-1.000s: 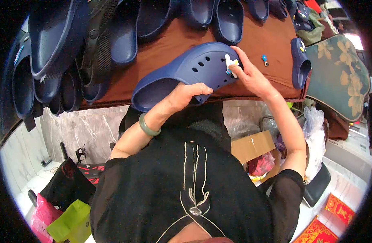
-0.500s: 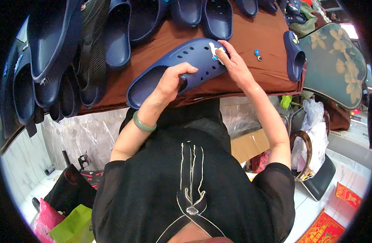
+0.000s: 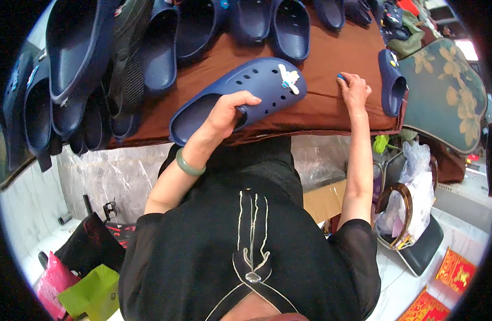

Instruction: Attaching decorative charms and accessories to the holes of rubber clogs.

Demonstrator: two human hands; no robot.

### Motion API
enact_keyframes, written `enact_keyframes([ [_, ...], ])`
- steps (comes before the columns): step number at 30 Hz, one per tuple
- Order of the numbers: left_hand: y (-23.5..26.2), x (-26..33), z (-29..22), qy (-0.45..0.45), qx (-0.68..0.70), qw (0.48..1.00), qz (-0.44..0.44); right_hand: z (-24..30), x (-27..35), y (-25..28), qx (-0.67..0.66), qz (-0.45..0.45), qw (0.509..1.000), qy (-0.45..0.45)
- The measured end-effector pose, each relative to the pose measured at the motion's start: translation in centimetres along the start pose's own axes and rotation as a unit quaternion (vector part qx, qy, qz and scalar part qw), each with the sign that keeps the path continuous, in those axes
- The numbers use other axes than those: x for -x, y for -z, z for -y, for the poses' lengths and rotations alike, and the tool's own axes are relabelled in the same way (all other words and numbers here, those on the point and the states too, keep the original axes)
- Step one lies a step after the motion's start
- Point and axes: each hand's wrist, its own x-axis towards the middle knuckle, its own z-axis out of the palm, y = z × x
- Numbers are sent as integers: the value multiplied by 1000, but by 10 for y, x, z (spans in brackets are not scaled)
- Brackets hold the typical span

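Observation:
My left hand grips the side of a navy clog with holes in its upper, thumb on top and the other fingers hidden inside the opening. The clog lies tilted over the near edge of a brown cloth, toe to the right. On its toe sits a white charm with a bit of blue. To the right, my right hand is closed in a pinch over the cloth. Between its fingertips shows a small blue charm, mostly covered by the fingers.
Many navy clogs crowd the table's left and back. One small clog stands at the right edge of the brown cloth. A green flowered chair back and a handbag with clear plastic are at right.
My right hand has left the white charm on the clog's toe and moved right, onto the small blue charm lying on the cloth. My left hand keeps its grip on the clog.

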Motion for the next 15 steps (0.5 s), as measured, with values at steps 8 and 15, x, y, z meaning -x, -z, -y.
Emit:
enact_keyframes([
  [8, -12, 1, -4, -19, 8, 1000, 12, 20, -3, 14, -133, -2, 991, -2],
  [15, -10, 3, -9, -98, -16, 995, 9, 166, 4, 90, -283, -127, 906, 289],
])
